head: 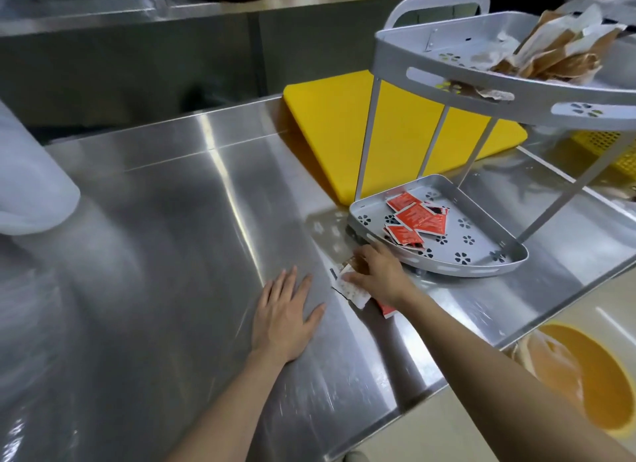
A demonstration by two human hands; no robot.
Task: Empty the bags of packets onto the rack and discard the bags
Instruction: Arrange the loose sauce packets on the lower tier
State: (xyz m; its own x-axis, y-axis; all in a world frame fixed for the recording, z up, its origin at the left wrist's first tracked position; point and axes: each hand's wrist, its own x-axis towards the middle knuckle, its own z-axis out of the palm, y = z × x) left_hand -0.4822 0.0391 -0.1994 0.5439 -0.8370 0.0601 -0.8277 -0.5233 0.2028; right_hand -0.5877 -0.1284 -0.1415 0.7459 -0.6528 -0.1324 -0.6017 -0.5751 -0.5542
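A grey two-tier rack stands on the steel table at the right. Its lower tray [481, 258] holds several red packets [418, 220]. Its upper tray [447, 89] holds brown and white packets [557, 55]. My right hand [375, 272] rests on a few loose packets [354, 291] lying on the table just left of the lower tray; a red one [387, 310] pokes out beneath my wrist. My left hand [285, 320] lies flat on the table with fingers spread, holding nothing. No bag shows on the table.
A yellow cutting board [337, 124] lies behind the rack. An orange bin [592, 375] with a crumpled clear bag [540, 355] inside sits below the table's right edge. A white container [31, 179] stands at the far left. A yellow basket [612, 148] sits behind the rack.
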